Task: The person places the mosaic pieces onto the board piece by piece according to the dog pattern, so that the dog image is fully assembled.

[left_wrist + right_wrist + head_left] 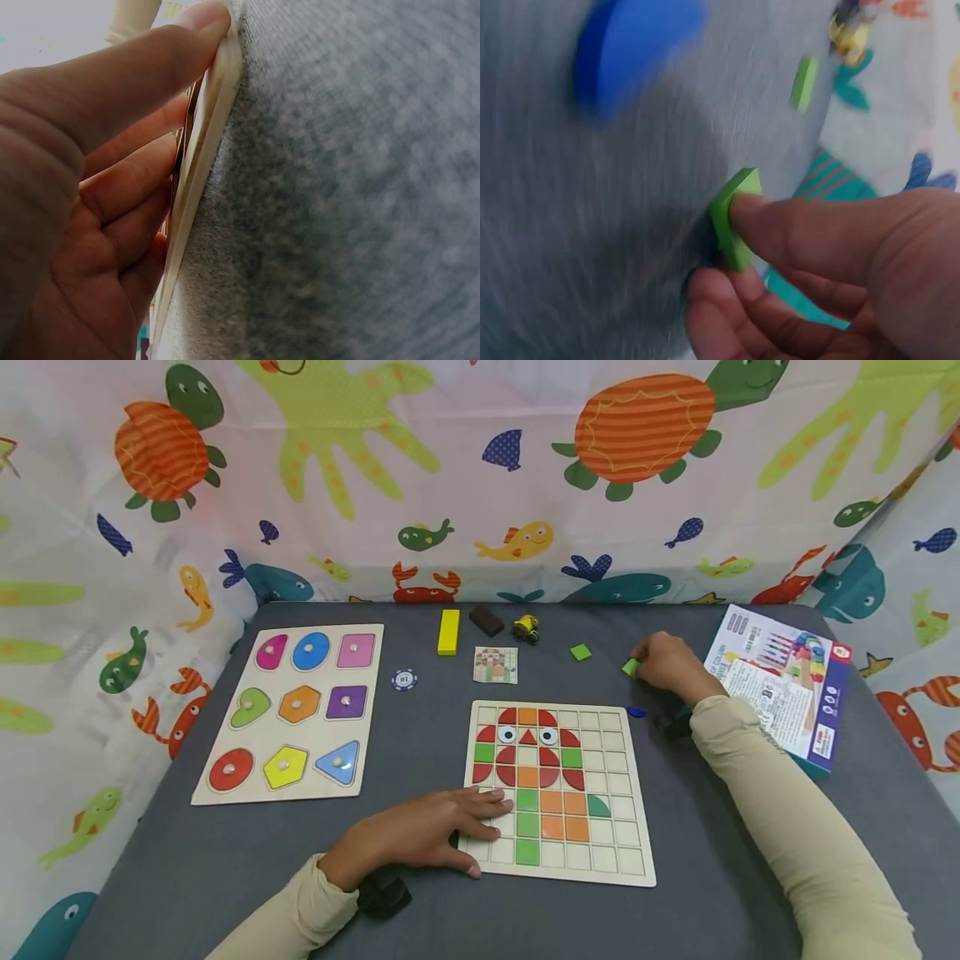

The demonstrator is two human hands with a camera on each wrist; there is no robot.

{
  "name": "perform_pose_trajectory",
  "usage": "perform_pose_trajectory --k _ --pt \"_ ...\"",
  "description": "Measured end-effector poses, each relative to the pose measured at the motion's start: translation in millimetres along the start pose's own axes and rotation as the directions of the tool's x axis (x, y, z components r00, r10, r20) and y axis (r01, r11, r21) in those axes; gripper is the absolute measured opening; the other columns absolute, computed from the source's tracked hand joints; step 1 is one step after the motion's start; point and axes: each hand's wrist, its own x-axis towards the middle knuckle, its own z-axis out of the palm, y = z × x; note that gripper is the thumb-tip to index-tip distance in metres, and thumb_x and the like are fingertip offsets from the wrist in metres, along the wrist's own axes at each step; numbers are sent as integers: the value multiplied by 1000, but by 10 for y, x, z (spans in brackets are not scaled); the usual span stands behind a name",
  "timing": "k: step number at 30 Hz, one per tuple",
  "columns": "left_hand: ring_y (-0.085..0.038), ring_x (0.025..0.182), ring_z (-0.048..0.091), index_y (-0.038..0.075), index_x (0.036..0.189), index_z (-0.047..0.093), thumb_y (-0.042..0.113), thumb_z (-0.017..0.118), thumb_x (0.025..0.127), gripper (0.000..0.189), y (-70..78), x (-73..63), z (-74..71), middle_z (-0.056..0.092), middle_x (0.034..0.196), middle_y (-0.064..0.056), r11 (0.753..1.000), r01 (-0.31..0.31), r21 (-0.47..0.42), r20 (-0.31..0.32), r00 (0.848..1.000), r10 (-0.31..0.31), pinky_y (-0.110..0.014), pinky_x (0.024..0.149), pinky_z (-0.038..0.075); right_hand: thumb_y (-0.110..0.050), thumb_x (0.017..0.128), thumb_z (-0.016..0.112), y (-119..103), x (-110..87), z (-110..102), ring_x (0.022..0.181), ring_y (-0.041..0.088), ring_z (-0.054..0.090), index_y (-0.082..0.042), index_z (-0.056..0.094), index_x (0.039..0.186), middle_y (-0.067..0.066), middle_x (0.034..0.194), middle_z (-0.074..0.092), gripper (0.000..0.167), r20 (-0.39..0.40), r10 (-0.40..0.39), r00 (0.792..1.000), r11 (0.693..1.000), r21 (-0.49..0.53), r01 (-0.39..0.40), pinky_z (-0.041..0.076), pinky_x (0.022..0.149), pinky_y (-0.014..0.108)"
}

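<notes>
My right hand (pixel 670 667) pinches a small green square tile (pixel 735 217) between thumb and fingers, close to the grey table at the right. My left hand (pixel 427 828) rests on the lower left corner of a wooden grid board (pixel 630 860), fingers spread over its squares and thumb (pixel 202 30) at its edge. Red, orange and green pieces form a figure on the grid, with two eye pieces (pixel 507 734) near the top. One dark green quarter-round piece (pixel 597 806) lies right of the orange squares. Beyond the board is another green tile (pixel 581 652); a blue piece (pixel 636 712) lies by its upper right corner.
A shape puzzle board (pixel 255 727) lies at the left, with a poker chip (pixel 404 680) beside it. Behind the grid are a picture card (pixel 496 665), yellow block (pixel 447 632), brown block (pixel 487 620) and small yellow-black figure (pixel 527 628). A box (pixel 780 685) stands right.
</notes>
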Motion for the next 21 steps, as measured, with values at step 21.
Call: perform_pose_trajectory --k 21 --pt "-14 143 26 15 136 59 35 73 87 55 -21 18 13 37 152 5 1000 -5 -16 -9 1000 5 -42 111 30 -2 93 62 -443 -887 136 77 19 60 0 71 103 8 94 67 13 -27 -372 928 923 95 373 51 65 35"
